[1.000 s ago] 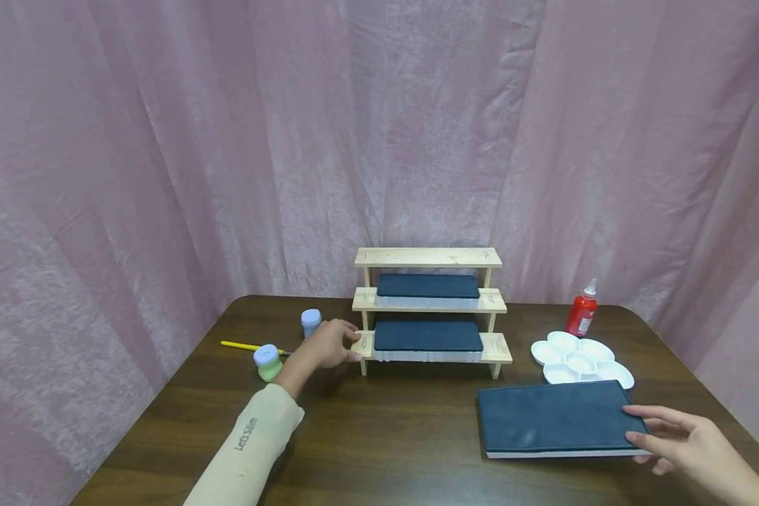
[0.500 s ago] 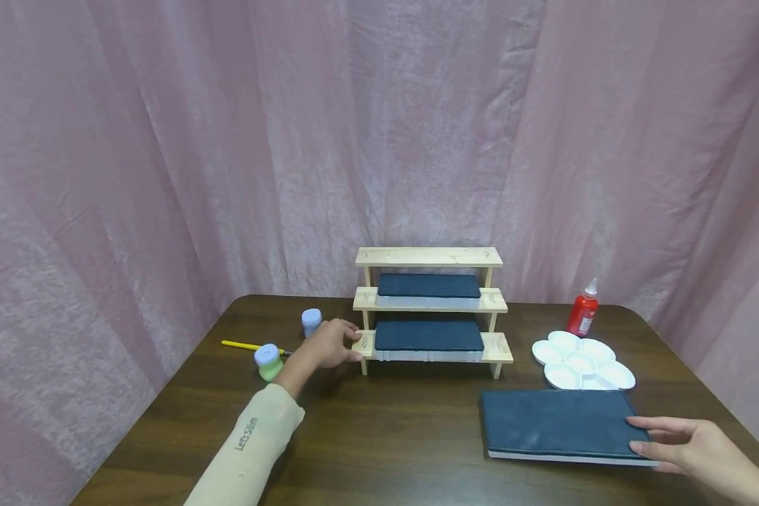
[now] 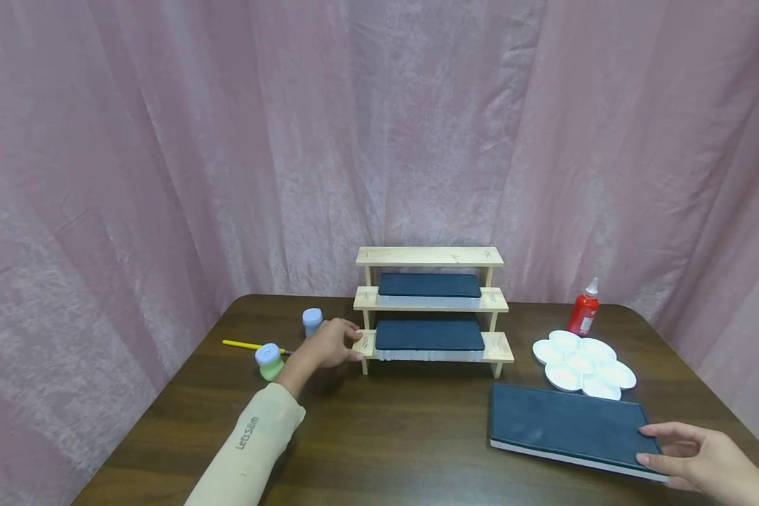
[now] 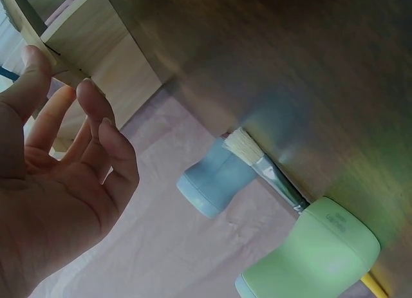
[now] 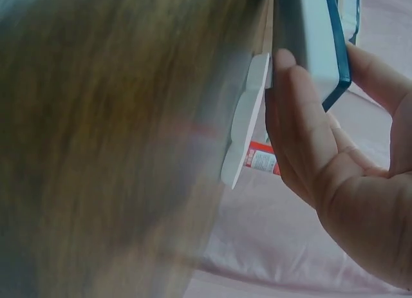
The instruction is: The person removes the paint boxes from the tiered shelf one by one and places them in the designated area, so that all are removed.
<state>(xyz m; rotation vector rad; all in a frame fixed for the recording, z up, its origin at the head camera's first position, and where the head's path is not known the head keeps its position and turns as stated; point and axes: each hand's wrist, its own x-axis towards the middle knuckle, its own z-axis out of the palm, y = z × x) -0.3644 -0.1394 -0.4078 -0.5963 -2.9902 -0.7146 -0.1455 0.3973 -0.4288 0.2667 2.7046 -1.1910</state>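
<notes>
Gripping a dark blue-topped slab point(image 3: 572, 427) from above and below with the right hand point(image 3: 702, 457), held out leftward from that palm and nearer than a white palette point(image 3: 580, 363), probably to stop the far end drooping. Pinching the lowest step point(image 3: 498, 348) of a wooden stand point(image 3: 429, 256) with the left hand point(image 3: 327, 344), apparently to steady it, with a green jar point(image 3: 270, 364) and a paintbrush point(image 3: 247, 344) off to that hand's left

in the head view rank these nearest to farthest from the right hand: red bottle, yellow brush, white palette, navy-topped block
1. navy-topped block: held by the right hand
2. white palette: just beyond the navy-topped block
3. red bottle: behind the white palette
4. yellow brush: off on the left side
</notes>
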